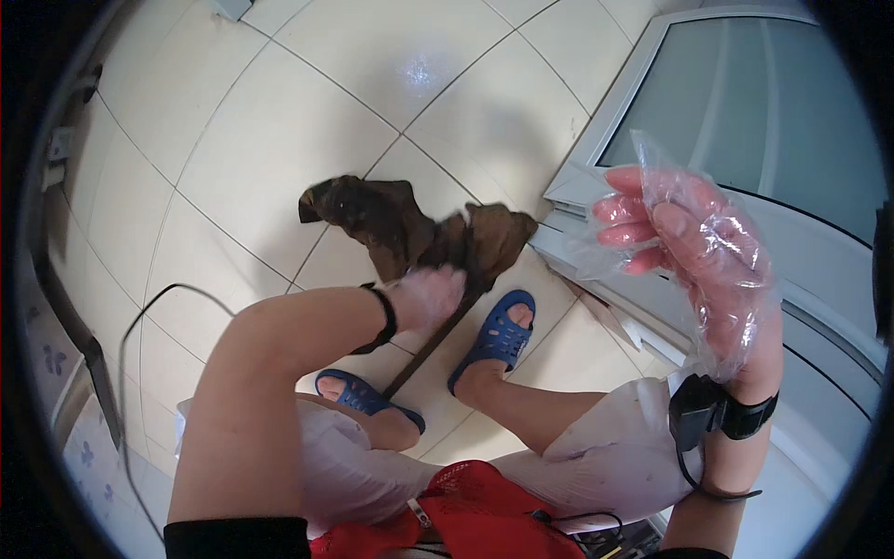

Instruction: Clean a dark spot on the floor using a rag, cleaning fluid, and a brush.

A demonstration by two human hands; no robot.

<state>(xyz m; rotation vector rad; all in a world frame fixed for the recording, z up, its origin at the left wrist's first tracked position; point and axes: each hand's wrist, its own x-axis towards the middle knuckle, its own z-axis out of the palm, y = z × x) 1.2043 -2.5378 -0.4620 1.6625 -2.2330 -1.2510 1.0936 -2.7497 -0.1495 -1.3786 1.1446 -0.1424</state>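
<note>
A crumpled dark brown cloth (391,216) is spread in front of my feet, its folds gathered towards the right half. My left hand (431,293), bare and blurred by motion, is at the cloth's near edge; its fingers are too smeared to tell whether they grip it. Beside that hand a long narrow dark brown bar (434,346), a stick or a strap, runs from the cloth down towards my left foot. Off to the right, my right hand (688,237) is raised inside a loose clear plastic glove (726,241). Its fingers are bent and apart, with nothing else seen in them.
Pale floor tiles (230,140) stretch ahead. On the right stands a white-framed frosted glass panel (726,105). My feet wear blue clogs (499,332). A black cable (126,349) loops at the left, near a dark-edged piece of furniture (84,342) with flower-patterned sides.
</note>
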